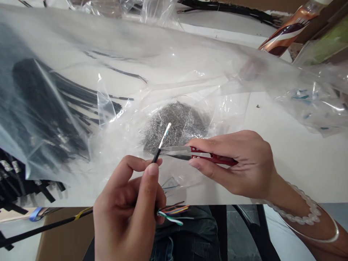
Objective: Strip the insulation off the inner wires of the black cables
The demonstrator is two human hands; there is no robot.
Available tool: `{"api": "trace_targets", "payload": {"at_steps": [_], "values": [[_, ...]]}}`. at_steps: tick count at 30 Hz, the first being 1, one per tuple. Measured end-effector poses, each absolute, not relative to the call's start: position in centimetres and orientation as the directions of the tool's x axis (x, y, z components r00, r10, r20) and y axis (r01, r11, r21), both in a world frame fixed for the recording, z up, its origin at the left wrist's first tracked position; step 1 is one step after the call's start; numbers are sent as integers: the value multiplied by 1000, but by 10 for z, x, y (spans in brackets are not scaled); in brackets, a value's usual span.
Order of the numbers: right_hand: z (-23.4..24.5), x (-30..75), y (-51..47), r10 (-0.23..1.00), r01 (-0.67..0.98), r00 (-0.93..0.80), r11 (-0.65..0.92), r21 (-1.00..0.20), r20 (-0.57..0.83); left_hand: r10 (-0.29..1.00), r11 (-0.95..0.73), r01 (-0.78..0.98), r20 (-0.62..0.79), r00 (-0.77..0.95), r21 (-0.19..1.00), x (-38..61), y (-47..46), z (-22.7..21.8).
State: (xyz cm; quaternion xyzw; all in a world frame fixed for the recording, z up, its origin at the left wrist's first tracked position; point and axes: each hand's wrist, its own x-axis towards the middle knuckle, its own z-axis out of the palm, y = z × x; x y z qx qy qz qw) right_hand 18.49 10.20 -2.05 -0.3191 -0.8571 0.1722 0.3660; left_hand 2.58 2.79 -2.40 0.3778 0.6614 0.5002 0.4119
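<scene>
My left hand (130, 206) is closed, pinching a thin black cable (157, 156) upright between thumb and fingers. The cable's stripped tip, with silvery foil (165, 133), points up and right. Coloured wires (172, 214) stick out below this hand on the right. My right hand (241, 163) is closed around red-handled snips (209, 157), whose metal blades (176, 151) reach left and meet the cable just above my left fingertips. A bead bracelet and a clear bangle sit on my right wrist.
A heap of silvery foil shreds (179, 125) lies under clear plastic sheeting (190, 65) on the white table (299, 159). Bundles of black cables (54, 108) lie at left inside plastic. A brown bottle (288, 32) lies at the upper right. A cardboard box (65, 235) sits below left.
</scene>
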Motion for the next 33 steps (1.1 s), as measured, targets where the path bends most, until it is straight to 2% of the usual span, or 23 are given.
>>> {"api": "trace_targets", "payload": {"at_steps": [7, 14, 19, 22, 27, 33], "values": [[-21, 188, 104, 665, 425, -550, 744, -516, 505, 884, 282, 64, -233, -405, 957, 26, 28, -22], [-24, 189, 105, 656, 410, -547, 751, -517, 520, 870, 307, 99, -237, -432, 947, 26, 29, -20], [-25, 189, 107, 678, 339, -533, 719, -607, 506, 881, 281, 110, -211, -423, 953, 25, 29, -20], [-24, 192, 109, 692, 306, -544, 690, -655, 475, 898, 295, 87, -244, -367, 952, 22, 28, -21], [-24, 197, 114, 664, 261, -585, 697, -668, 465, 939, 289, 53, -273, -208, 956, 9, 27, -24], [-26, 197, 119, 625, 177, -600, 713, -679, 499, 937, 315, 13, -309, -165, 949, 3, 30, -28]]}}
